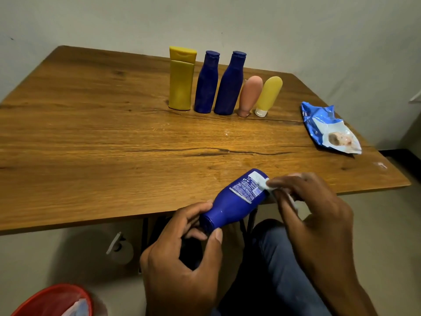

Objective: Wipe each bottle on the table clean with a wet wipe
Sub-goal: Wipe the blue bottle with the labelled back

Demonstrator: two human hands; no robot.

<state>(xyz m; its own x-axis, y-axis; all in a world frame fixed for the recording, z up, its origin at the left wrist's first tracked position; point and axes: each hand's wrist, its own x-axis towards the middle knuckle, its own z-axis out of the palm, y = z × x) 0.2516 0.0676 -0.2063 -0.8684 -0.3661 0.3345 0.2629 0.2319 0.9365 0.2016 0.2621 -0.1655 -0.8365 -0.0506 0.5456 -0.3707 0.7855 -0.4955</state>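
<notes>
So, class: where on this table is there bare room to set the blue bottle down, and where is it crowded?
Bare wood lies left of the tall yellow bottle, and across the middle between the bottle row and the near edge of the table. It is crowded along the row through the small yellow tube, and by the wipes packet at right.

Two yellow bottles point(181, 80), three blue bottles point(206, 84), pink tube point(249, 95), brown wood-grain table point(91, 133), red bin point(45, 299)

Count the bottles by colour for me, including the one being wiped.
Blue bottles: 3, two standing in the row and one held in the hands
Yellow bottles: 2
Pink bottles: 1
Total: 6
</notes>
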